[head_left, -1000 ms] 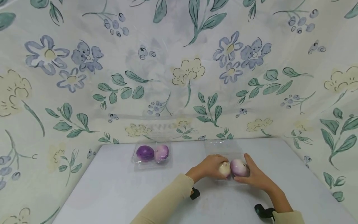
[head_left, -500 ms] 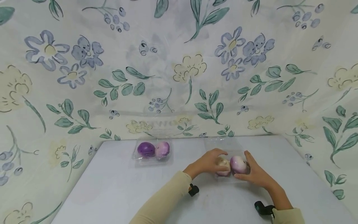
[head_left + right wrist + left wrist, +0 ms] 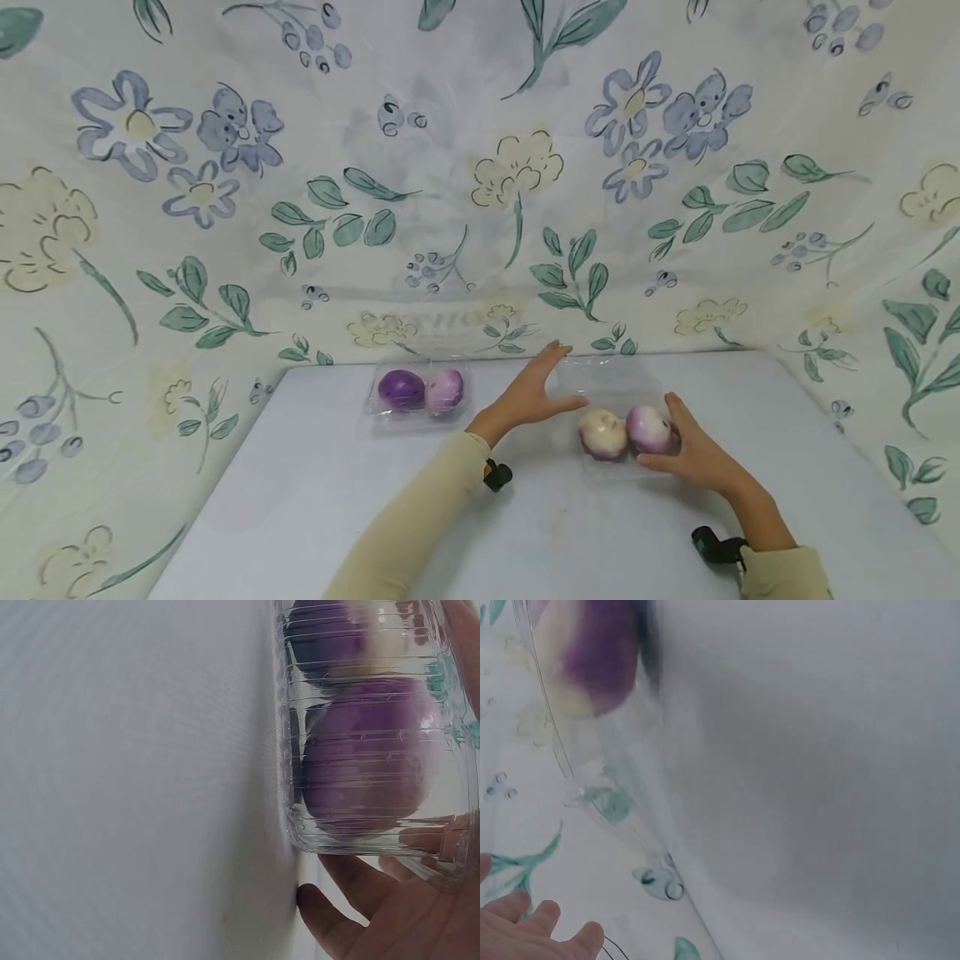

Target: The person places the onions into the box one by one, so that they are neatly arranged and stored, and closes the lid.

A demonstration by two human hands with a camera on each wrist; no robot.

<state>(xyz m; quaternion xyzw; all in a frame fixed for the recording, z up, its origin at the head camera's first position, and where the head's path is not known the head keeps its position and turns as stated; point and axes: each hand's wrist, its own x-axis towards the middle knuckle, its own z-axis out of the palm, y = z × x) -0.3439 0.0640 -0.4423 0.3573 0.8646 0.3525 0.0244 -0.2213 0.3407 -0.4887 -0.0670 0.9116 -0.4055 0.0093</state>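
Note:
A clear plastic clamshell box [image 3: 611,377] lies with its lid back on the right of the table. Two peeled onions sit side by side in its base: a cream-white onion [image 3: 602,434] on the left and a purple-white onion [image 3: 649,429] on the right. My left hand [image 3: 528,393] hovers left of the box lid, fingers spread, holding nothing. In the left wrist view, its fingertips [image 3: 544,922] show at the lower corner. My right hand [image 3: 693,454] grips the box's right end, thumb in front and fingers behind. Through the ribbed wall, the right wrist view shows both onions.
Another clear box [image 3: 417,423] stands at the back left, holding a dark purple onion [image 3: 401,390] and a paler onion [image 3: 445,389]. Behind the white table [image 3: 315,500] hangs a flower-patterned cloth [image 3: 442,167].
My left hand has let go of the cream-white onion and moved back and left, its fingers opening out. The right hand stays at the box's right end. The head view has tilted slightly.

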